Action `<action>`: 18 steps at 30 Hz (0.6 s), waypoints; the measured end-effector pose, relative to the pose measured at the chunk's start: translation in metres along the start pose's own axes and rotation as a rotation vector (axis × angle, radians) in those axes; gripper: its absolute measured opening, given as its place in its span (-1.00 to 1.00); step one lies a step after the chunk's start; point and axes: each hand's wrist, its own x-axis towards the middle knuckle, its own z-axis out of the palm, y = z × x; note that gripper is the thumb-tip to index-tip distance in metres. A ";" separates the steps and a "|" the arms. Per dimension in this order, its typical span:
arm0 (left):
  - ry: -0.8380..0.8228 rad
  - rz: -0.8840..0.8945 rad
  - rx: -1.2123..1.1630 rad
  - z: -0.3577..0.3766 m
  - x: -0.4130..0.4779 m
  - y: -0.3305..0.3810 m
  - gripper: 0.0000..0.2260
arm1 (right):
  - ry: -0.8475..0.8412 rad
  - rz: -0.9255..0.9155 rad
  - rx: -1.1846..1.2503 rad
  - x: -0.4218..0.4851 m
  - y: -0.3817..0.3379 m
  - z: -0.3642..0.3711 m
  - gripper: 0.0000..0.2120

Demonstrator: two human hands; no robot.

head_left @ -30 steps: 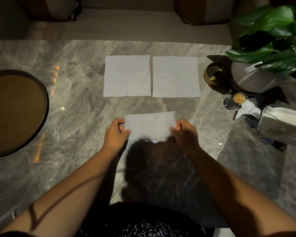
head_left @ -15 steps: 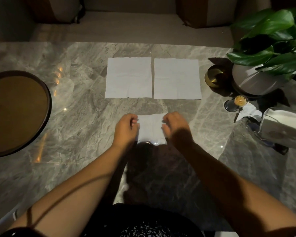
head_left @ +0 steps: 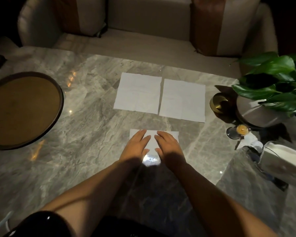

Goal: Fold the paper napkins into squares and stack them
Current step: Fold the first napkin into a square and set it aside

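A folded white napkin [head_left: 152,139] lies on the marble table [head_left: 85,134] in front of me. My left hand [head_left: 137,147] and my right hand [head_left: 168,147] rest flat on it side by side, fingers spread, and cover most of it. Beyond it, two unfolded white napkins lie flat next to each other: the left napkin [head_left: 138,93] and the right napkin [head_left: 182,100], almost touching along one edge.
A round brown tray [head_left: 24,108] sits at the left. At the right stand a potted plant [head_left: 270,93], a gold dish [head_left: 219,103], a small candle glass [head_left: 237,132] and a tissue holder [head_left: 282,163]. A sofa is behind the table.
The napkin was held by its two ends, then my hands came together over it. Now both palms lie flat on it with fingers spread. The view has tilted up.
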 end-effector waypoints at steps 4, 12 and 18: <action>-0.025 0.042 0.101 0.001 0.001 -0.012 -0.45 | -0.141 0.086 -0.035 -0.005 0.012 0.000 -0.40; -0.056 0.020 0.300 0.003 -0.001 -0.044 -0.32 | -0.365 0.219 -0.240 -0.012 0.047 0.000 -0.24; -0.001 -0.099 0.276 0.000 -0.008 -0.057 -0.26 | -0.289 0.303 -0.131 -0.029 0.066 -0.013 -0.13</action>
